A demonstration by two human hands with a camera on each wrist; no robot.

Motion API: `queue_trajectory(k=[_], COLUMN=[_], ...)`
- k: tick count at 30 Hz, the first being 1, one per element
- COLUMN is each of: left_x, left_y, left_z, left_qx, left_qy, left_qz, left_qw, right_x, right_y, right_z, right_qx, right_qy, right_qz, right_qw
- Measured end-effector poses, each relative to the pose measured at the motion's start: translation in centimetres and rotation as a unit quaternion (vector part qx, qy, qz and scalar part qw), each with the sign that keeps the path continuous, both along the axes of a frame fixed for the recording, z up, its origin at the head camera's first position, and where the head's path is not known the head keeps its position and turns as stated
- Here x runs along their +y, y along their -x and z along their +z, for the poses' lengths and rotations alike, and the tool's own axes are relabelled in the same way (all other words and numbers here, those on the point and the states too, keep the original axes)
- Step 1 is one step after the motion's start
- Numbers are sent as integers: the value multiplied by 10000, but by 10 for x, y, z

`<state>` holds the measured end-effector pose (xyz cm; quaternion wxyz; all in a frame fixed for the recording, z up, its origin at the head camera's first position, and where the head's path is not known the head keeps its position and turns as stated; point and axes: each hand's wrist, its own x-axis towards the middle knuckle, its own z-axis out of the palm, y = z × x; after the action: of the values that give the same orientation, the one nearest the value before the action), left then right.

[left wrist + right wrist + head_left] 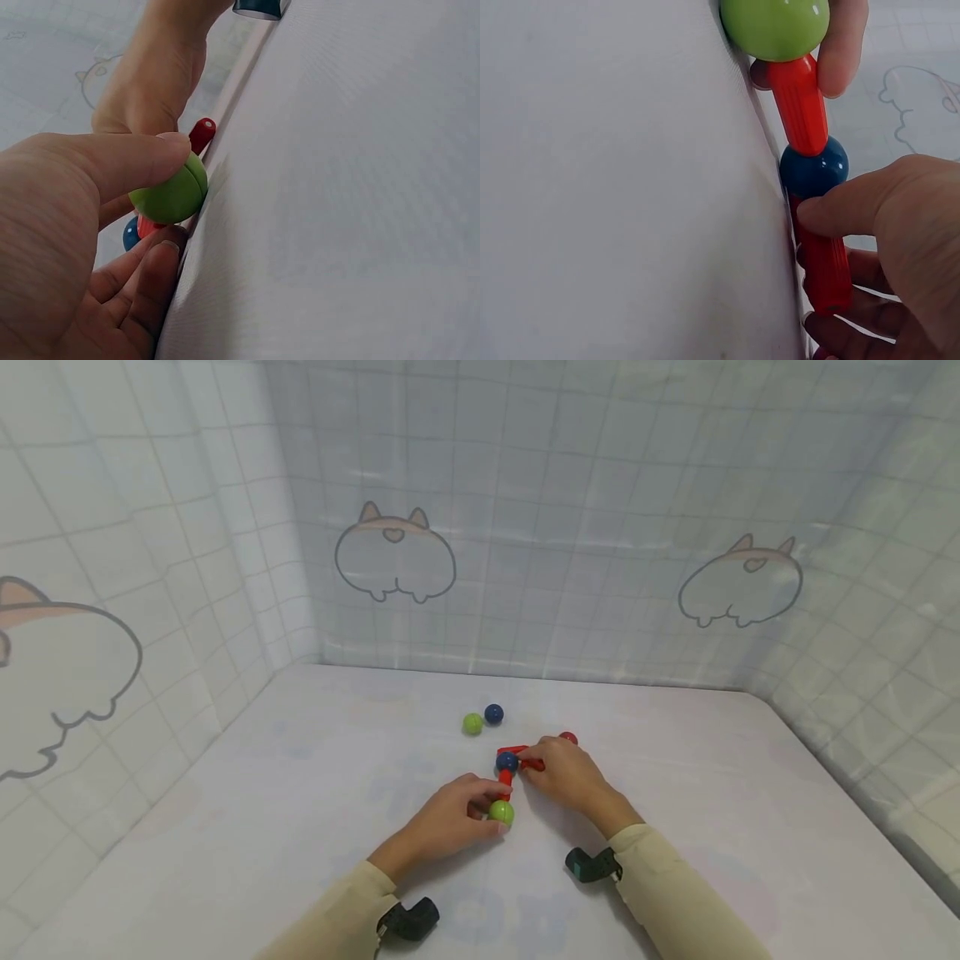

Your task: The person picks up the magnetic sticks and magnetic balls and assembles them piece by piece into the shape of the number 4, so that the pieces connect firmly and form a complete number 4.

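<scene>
A green ball (501,812), a ribbed red rod (801,105) and a blue ball (814,168) form a joined line on the table. My left hand (457,814) pinches the green ball, its thumb on top in the left wrist view and its fingertips by the red rod. On the far side of the blue ball, a second red rod (826,262) meets it end-on. Thumb and fingers of my right hand (562,772) grip this second rod. Another red rod (513,749) lies just behind the blue ball, partly hidden by the right hand.
Behind the hands, a loose green ball (472,723) and a loose blue ball (493,714) sit side by side on the white table (337,727). A red ball (568,737) peeks out beyond my right hand. Tile-patterned curtains (562,527) enclose the table's back and sides.
</scene>
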<state>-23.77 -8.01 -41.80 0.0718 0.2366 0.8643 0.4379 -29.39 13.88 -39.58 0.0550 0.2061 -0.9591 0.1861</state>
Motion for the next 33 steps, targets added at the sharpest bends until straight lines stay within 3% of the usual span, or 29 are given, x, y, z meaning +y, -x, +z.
queue_trajectory(k=[11,20,28,33], left_x=[1,2,1,2], left_y=[1,0,1,2], left_z=[0,-2,2,0], left_qx=[44,30,48,6], left_qy=[82,144,127,170], left_qz=[3,196,181,105], left_qw=[10000,9997,9997,9998], right_x=[4,6,17,28], right_y=[-3,-17,-33,-39], right_z=[1,2,2,-4], right_qx=[-42,-72,-149,-413], right_qy=[34,137,650,1054], right_qz=[-100,-4,189,434], right_qw=[9999,9999,9976,9926])
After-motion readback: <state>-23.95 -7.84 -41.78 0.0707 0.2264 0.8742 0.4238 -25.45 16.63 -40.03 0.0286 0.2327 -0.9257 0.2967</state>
